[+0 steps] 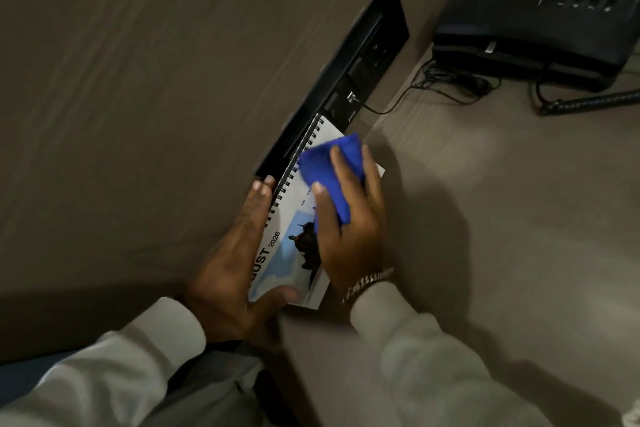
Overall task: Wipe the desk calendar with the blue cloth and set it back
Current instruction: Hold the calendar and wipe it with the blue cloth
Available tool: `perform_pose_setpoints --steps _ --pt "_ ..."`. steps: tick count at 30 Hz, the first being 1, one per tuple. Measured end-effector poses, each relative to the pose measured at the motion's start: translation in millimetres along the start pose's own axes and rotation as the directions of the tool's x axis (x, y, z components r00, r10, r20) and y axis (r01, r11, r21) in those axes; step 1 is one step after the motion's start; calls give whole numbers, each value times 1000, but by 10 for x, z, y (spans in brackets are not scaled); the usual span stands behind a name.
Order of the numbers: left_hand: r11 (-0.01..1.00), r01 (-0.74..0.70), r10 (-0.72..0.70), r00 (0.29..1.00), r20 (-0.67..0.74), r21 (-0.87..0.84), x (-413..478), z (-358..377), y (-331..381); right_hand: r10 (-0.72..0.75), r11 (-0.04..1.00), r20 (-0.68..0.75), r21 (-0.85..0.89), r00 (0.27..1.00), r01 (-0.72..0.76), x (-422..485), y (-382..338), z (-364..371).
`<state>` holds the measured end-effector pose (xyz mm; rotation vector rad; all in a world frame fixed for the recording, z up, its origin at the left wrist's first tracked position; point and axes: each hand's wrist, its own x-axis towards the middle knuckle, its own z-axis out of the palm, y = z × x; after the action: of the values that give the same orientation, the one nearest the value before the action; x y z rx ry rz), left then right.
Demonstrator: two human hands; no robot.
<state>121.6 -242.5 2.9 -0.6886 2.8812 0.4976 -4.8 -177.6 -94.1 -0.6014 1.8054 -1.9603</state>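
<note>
A spiral-bound desk calendar with a white page, a blue photo and "2026" printed on it stands on the brown desk against the wall. My left hand grips its near end and spiral edge. My right hand presses a folded blue cloth flat on the calendar's page, its fingers spread over the cloth. The cloth and hand hide much of the page.
A black socket panel is set in the wall right behind the calendar, with a thin cable plugged in. A black telephone with a coiled cord sits at the far right of the desk.
</note>
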Motion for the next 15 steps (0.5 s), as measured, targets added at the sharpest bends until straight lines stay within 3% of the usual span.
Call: perform_pose_setpoints --steps 2,5,7,13,15 --pt "1000 -2 2 1000 -8 -7 -1 14 -17 103 995 -107 4 989 -103 31 35 20" --pt "1000 5 -5 1000 -14 -19 -7 16 -23 217 965 -74 -134 973 -225 -180 102 -4" --pt "1000 6 -7 1000 -13 -21 -13 14 -25 201 967 10 -160 980 -197 -402 101 -18" --pt "999 41 -41 999 3 22 -28 36 -46 71 997 129 -12 989 -70 -361 -19 -37" --pt "998 30 -30 1000 -1 48 -29 32 -50 -3 1000 100 -4 995 4 -177 -43 -35"
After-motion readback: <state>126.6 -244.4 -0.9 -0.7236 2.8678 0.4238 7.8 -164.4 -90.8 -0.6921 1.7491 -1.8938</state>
